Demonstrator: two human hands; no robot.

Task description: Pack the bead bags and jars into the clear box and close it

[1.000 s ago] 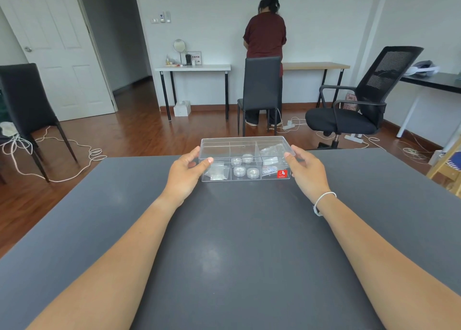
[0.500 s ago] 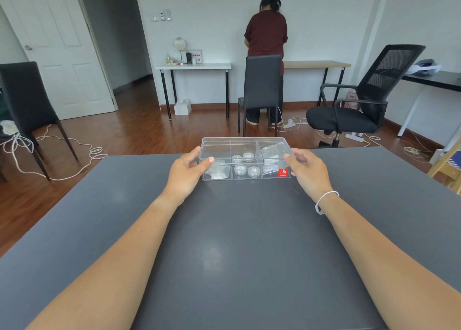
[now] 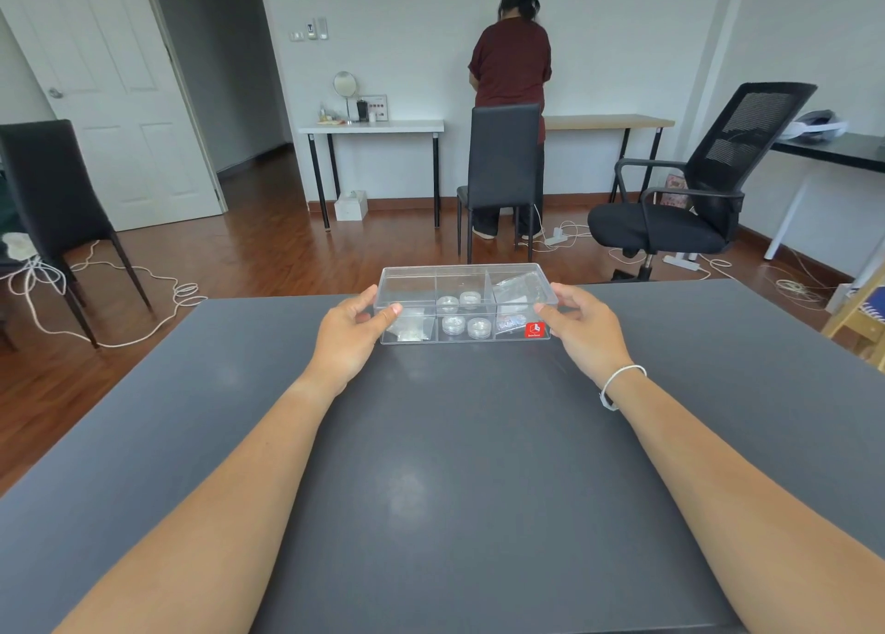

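Clear box point(image 3: 467, 304) sat on the dark surface point(image 3: 455, 466), toward its far edge, lid apparently down. Nearest the box, the left hand point(image 3: 347, 334) pinched its left end, thumb on the lid, and the right hand point(image 3: 582, 329) pinched its right end likewise, probably to seat the lid evenly. Inside the box, bead bags point(image 3: 407, 329) filled the outer compartments and jars point(image 3: 462, 315) the middle one. Behind the box stood an office chair point(image 3: 694, 192).

Clear box point(image 3: 467, 279) with red label point(image 3: 535, 329), dark grey table point(image 3: 455, 466).
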